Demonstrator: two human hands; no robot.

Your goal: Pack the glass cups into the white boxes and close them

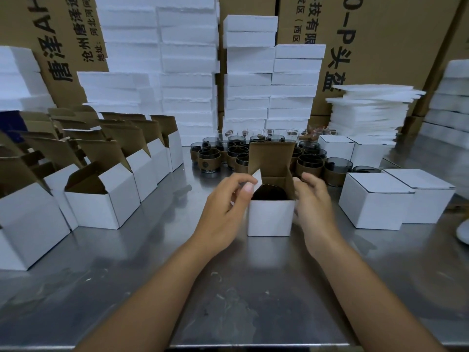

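A small white box [270, 218] stands open in the middle of the steel table, its brown lid upright at the back. A dark glass cup [269, 193] sits inside it. My left hand [225, 207] pinches the box's left side flap between thumb and fingers. My right hand [313, 207] presses against the box's right side flap. Behind the box stand several dark glass cups with brown sleeves [209, 160]. Closed white boxes [373, 201] sit at the right.
Rows of open white boxes [101, 201] line the left side. White foam blocks [187, 72] and large cardboard cartons [375, 47] rise behind. A stack of foam sheets [368, 110] is at the back right. A white object [463, 233] sits at the right edge.
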